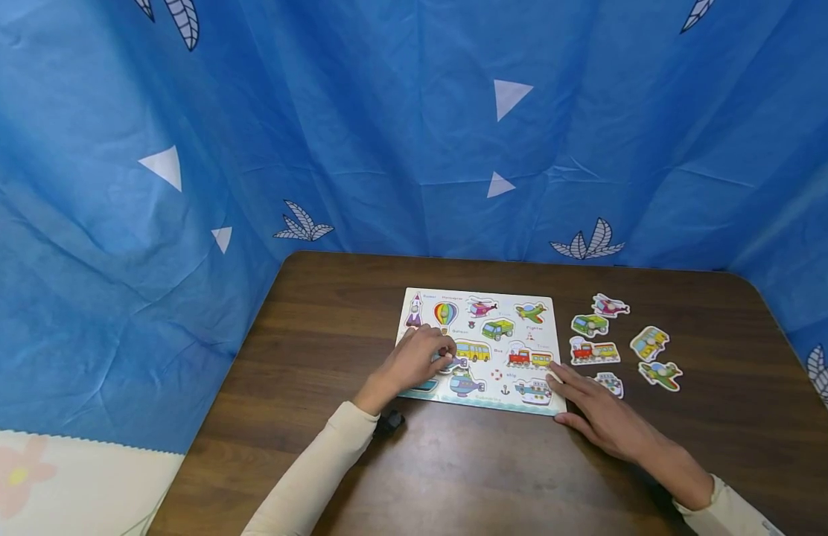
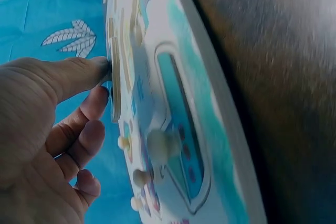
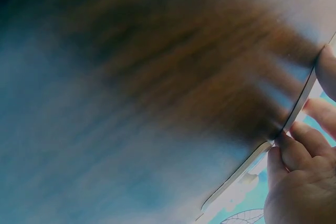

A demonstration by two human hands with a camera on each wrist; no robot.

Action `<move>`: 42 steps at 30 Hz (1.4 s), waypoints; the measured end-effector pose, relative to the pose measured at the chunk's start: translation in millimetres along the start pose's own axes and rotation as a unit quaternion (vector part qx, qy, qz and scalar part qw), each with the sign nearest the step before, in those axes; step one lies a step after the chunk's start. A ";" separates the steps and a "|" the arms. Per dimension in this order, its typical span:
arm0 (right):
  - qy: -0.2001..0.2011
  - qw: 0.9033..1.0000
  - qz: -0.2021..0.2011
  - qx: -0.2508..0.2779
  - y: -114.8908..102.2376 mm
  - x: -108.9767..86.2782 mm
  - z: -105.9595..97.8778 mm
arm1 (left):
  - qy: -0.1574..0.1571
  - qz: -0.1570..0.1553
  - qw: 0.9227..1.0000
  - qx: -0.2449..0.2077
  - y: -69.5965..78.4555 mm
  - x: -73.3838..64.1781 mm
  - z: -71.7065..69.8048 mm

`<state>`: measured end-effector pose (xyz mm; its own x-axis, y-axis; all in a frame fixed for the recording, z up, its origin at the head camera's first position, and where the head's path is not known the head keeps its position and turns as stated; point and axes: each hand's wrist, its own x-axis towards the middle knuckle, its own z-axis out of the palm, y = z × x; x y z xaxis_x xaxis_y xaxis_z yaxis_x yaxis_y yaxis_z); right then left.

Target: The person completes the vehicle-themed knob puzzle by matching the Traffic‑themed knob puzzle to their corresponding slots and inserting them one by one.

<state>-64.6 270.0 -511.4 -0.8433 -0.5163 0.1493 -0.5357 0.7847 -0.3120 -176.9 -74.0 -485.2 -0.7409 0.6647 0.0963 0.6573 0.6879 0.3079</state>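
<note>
My left hand (image 1: 419,359) is over the lower left of a white wooden puzzle board (image 1: 481,402). Its thumb and fingertips pinch a thin wooden puzzle piece (image 2: 116,85), partly purple in the head view and mostly hidden by the hand. Just in front of that piece lies the submarine picture (image 1: 465,385). A teal boat-shaped piece (image 2: 176,103) with a round knob sits in the board below the left hand. My right hand (image 1: 604,420) touches the board's lower right edge with its fingers stretched out. In the right wrist view its fingertips rest along that edge.
Right of the board lie loose pieces: helicopter (image 1: 610,305), green truck (image 1: 590,324), train (image 1: 593,351), ship (image 1: 610,384) beside the right hand, bus (image 1: 650,344) and plane (image 1: 660,375). A small black object (image 1: 390,422) is by the left wrist. A blue curtain (image 1: 414,149) hangs behind the table.
</note>
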 end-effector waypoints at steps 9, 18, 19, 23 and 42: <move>0.000 1.000 0.000 -0.002 0.3 -0.3 1.4 | -0.006 0.033 0.999 0.005 14.3 -0.9 8.2; -0.008 1.000 0.005 0.007 0.6 0.6 0.9 | -0.015 0.037 0.999 0.020 22.4 -4.9 15.8; -0.008 1.000 0.005 0.007 0.6 0.6 0.8 | -0.014 0.038 0.999 0.019 22.8 -5.2 17.1; -0.007 1.000 0.003 0.002 0.9 0.7 1.3 | -0.010 0.045 0.999 0.015 24.1 -5.6 21.4; 0.004 1.000 0.000 0.001 1.2 -0.4 0.5 | -0.018 0.033 0.999 0.031 29.8 -7.7 26.5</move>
<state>-64.9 271.0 -512.3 -0.8438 -0.5135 0.1560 -0.5352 0.7839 -0.3146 -147.9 -50.9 -501.8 -0.6902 0.7192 0.0794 0.7132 0.6576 0.2427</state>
